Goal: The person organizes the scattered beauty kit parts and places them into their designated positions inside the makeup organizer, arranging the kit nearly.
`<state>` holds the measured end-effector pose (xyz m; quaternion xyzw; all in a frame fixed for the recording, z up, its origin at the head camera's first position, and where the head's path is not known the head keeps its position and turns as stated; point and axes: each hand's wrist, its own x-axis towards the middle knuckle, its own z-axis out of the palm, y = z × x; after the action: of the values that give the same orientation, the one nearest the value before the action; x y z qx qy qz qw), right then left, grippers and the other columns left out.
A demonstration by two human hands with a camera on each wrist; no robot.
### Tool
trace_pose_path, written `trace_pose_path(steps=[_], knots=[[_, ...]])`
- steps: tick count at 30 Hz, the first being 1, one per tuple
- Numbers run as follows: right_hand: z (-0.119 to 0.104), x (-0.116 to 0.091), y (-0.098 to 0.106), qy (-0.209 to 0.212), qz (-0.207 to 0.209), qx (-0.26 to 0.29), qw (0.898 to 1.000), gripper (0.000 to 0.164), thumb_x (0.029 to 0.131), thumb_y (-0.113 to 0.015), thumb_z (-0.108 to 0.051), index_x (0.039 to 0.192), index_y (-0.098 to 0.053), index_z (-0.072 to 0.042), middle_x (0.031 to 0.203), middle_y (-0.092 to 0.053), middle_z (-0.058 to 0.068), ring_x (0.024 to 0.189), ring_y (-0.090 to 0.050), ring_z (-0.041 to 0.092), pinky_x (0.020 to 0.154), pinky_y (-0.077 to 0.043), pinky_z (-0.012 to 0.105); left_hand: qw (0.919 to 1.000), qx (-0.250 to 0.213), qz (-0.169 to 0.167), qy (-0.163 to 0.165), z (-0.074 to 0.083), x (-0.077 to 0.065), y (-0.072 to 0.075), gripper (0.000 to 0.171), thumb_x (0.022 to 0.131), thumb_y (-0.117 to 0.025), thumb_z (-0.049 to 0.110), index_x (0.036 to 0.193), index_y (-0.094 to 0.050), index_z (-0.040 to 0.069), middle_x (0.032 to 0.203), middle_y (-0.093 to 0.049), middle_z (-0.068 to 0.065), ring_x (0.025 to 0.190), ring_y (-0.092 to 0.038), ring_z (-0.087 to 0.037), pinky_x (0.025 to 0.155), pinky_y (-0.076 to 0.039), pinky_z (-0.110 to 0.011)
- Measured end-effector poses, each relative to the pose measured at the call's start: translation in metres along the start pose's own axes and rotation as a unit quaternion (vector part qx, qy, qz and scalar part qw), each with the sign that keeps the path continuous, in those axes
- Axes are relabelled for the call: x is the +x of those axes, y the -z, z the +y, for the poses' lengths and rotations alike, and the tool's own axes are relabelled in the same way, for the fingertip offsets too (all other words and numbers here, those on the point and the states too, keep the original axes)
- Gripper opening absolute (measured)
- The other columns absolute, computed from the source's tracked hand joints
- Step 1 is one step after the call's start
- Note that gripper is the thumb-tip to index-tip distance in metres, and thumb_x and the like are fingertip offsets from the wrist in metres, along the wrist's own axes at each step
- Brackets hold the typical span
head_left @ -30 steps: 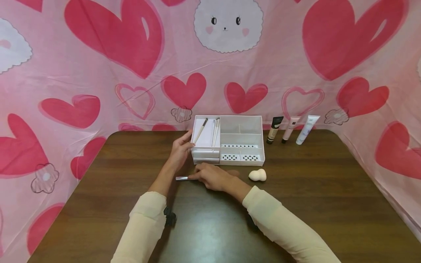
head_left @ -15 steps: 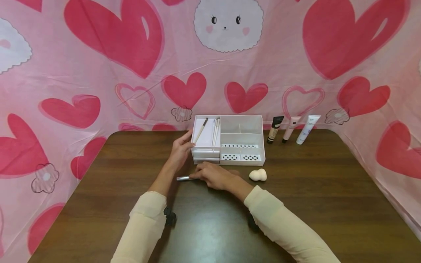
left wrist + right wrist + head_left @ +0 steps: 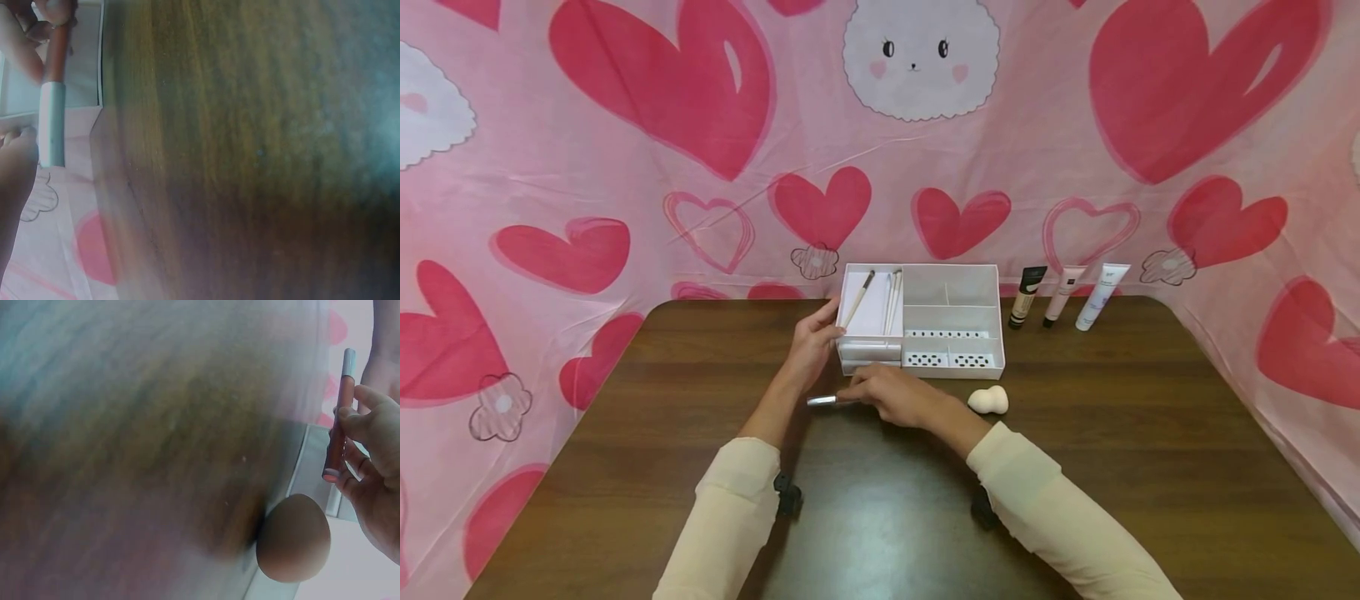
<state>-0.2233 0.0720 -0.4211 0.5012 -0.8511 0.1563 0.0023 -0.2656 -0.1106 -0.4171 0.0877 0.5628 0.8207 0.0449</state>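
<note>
In the head view my right hand (image 3: 891, 393) pinches a lip gloss tube (image 3: 822, 401) in front of the white organizer (image 3: 951, 272). The right wrist view shows the reddish tube (image 3: 340, 412) with its silver cap, between thumb and fingers. The cap points left, past the hand. My left hand (image 3: 808, 352) rests against the organizer's left side, with the thumb at its front left corner. Several slim brushes (image 3: 891, 304) lie in the organizer's upper left part. Below them are small drawers (image 3: 871, 352), partly hidden by my right hand.
A cream makeup sponge (image 3: 988, 400) sits on the brown table (image 3: 880, 517), right of my right hand. Three tubes stand at the back right: a black-capped one (image 3: 1027, 297), a pink one (image 3: 1063, 297) and a white one (image 3: 1102, 297). A pink heart-patterned cloth (image 3: 715, 250) hangs behind.
My right hand has risen a little off the table with the lip gloss and shifted slightly right. The left hand and organizer have stayed put.
</note>
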Motion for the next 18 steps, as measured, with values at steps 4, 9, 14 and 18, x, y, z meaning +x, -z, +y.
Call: trace_pose_path(steps=[4,9,14,18], knots=[[0.001,-0.003,0.007,-0.005,0.003,-0.007,1.000,0.049,0.090,-0.061,0.009,0.130,-0.071,-0.018,0.108,-0.071,0.002,0.101,-0.062,0.016,0.093,-0.053,0.030,1.0000,0.004,-0.002,0.001,-0.001,0.001,0.000,0.068,0.090,-0.039,-0.016,0.156,-0.021,-0.011,0.168,-0.020,-0.024,0.149,-0.027,-0.033,0.092,-0.048,-0.010],[0.003,-0.007,0.016,0.013,0.031,-0.032,0.999,0.046,0.089,-0.063,0.008,0.126,-0.074,-0.017,0.107,-0.072,0.004,0.102,-0.064,0.019,0.094,-0.053,0.034,0.9999,0.009,-0.006,-0.001,-0.001,0.001,0.001,0.067,0.091,-0.039,-0.015,0.156,-0.022,-0.011,0.168,-0.021,-0.023,0.146,-0.030,-0.032,0.092,-0.049,-0.011],[0.002,-0.012,0.026,0.006,0.042,-0.049,0.998,0.044,0.090,-0.064,0.007,0.123,-0.075,-0.018,0.107,-0.072,0.004,0.102,-0.066,0.021,0.092,-0.055,0.035,0.9998,0.015,-0.008,-0.004,-0.002,0.000,0.001,0.067,0.091,-0.039,-0.014,0.156,-0.024,-0.010,0.166,-0.025,-0.024,0.132,-0.046,-0.017,0.092,-0.050,-0.012],[0.000,-0.016,0.035,-0.013,0.040,-0.059,0.997,0.046,0.089,-0.064,0.007,0.125,-0.074,-0.020,0.108,-0.071,0.004,0.104,-0.064,0.022,0.092,-0.055,0.035,0.9998,0.018,-0.007,-0.008,-0.001,0.000,0.001,0.067,0.091,-0.040,-0.013,0.156,-0.025,-0.010,0.165,-0.027,-0.025,0.113,-0.056,-0.003,0.090,-0.051,-0.013]])
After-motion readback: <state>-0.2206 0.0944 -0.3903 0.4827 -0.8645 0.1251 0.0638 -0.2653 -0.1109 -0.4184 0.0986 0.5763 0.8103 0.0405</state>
